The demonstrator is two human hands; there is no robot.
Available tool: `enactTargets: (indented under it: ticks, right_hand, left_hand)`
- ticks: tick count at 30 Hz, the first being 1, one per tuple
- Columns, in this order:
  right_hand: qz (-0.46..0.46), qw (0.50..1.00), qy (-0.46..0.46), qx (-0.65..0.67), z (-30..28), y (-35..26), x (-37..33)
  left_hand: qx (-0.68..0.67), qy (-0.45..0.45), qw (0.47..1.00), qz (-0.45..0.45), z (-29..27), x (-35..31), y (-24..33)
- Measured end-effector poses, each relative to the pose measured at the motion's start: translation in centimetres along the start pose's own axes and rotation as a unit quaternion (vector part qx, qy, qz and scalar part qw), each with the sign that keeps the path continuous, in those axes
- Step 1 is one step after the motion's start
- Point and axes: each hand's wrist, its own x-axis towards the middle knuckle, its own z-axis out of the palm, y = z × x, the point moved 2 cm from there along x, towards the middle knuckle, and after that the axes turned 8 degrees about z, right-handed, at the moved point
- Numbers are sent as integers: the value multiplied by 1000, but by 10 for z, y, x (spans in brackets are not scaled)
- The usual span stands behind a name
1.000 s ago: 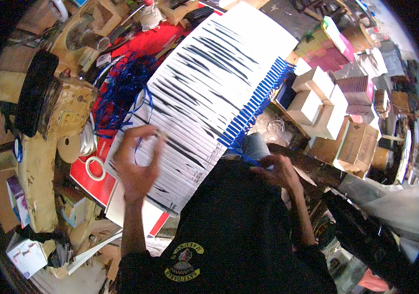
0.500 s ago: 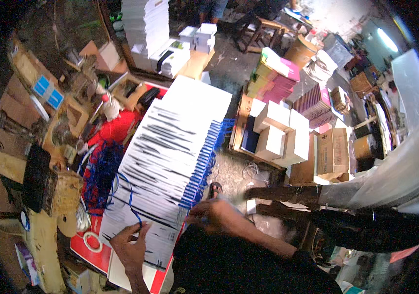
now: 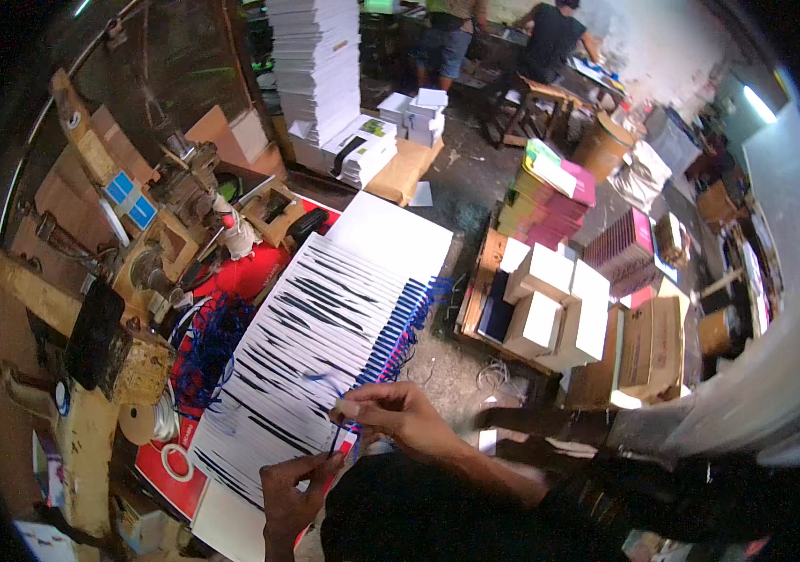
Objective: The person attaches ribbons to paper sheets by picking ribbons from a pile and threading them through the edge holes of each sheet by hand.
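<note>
A long overlapping row of white booklets (image 3: 278, 347) with black streaks lies in front of me. Short blue ribbons (image 3: 400, 323) stick out along its right edge. My right hand (image 3: 404, 421) is closed in a pinch over the near right edge, on a thin blue ribbon that is partly blurred. Just below it, my left hand (image 3: 297, 492) pinches at the booklets' near edge; what lies between its fingertips is too small to make out. Left of the row sits a tangled heap of blue ribbon (image 3: 208, 347).
A red board (image 3: 170, 468) bears a white ring (image 3: 177, 462). Worn wooden and metal equipment (image 3: 142, 365) stands at left. Tall paper stacks (image 3: 315, 66) rise at the back. White blocks (image 3: 540, 323) and a cardboard box (image 3: 653, 347) are on the right. Two people are at the far end.
My left hand has moved right, from the ribbon over the booklets to their near edge. My right hand has come into a pinch close above it. The view has shifted, showing more of the back.
</note>
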Motion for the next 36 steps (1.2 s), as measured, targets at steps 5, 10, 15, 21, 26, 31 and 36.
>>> enactTargets:
  ticks: [5, 10, 15, 21, 26, 31, 36]
  right_hand:
    - [-8, 995, 69, 74, -22, -26, -22]
    - [-80, 977, 104, 171, -34, -35, -37]
    - [-187, 948, 152, 207, -44, -34, -42]
    - [-235, 937, 149, 210, -5, -33, -32]
    - [-259, 942, 158, 145, 11, -39, -43]
    - [-295, 929, 207, 87, 1, -40, -63]
    - [-316, 924, 212, 36, -11, -57, -104]
  left_hand:
    - [3, -20, 999, -26, 14, -20, -2]
    - [-43, -15, 998, -49, 13, -27, -8]
    - [0, -48, 999, 9, -9, -18, -25]
    - [-9, -41, 999, 3, -59, -31, -61]
    - [-79, -14, 994, -74, -75, -34, -81]
    - [-125, -7, 991, -44, -68, -44, -93]
    - [39, -42, 998, -31, -75, -43, -73]
